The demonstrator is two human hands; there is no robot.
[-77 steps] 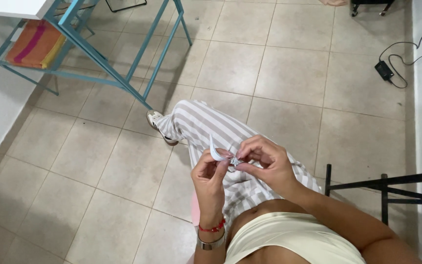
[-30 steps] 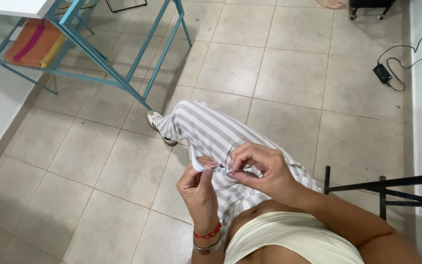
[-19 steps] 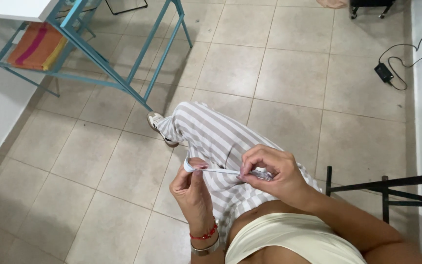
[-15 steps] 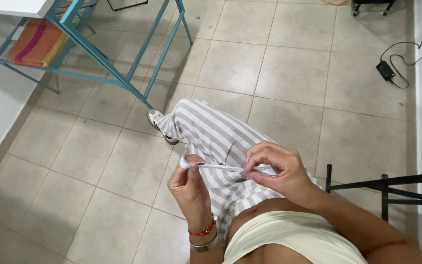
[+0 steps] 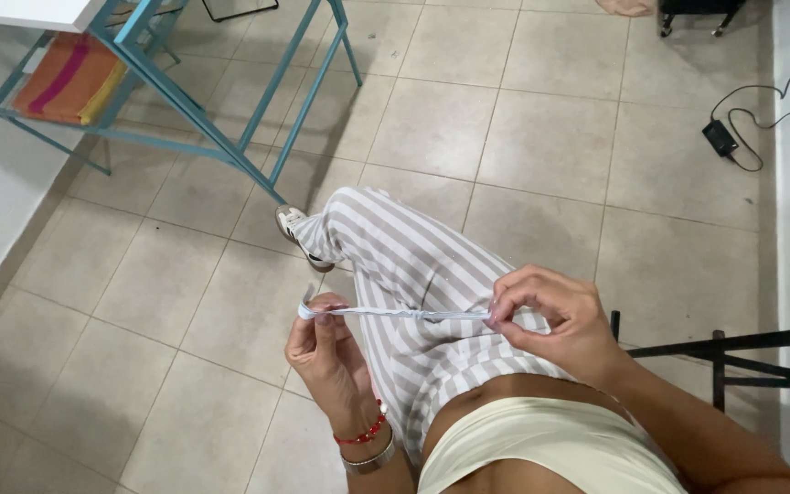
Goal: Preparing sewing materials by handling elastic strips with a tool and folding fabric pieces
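Head camera, looking steeply down

It looks from the person's head, close over the lap, facing the tiled floor [image 5: 541,137] ahead; there is no second view.

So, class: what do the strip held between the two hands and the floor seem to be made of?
Strip: likely thin white paper or ribbon, matte; it is twisted and pulled taut between the left hand and the right hand. Floor: beige ceramic tile, faint sheen, grout lines.

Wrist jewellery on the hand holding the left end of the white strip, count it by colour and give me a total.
Left hand, pinching the white strip that the right hand pulls taut:
Red bead bracelet: 1
Silver bangle: 1
Total: 2
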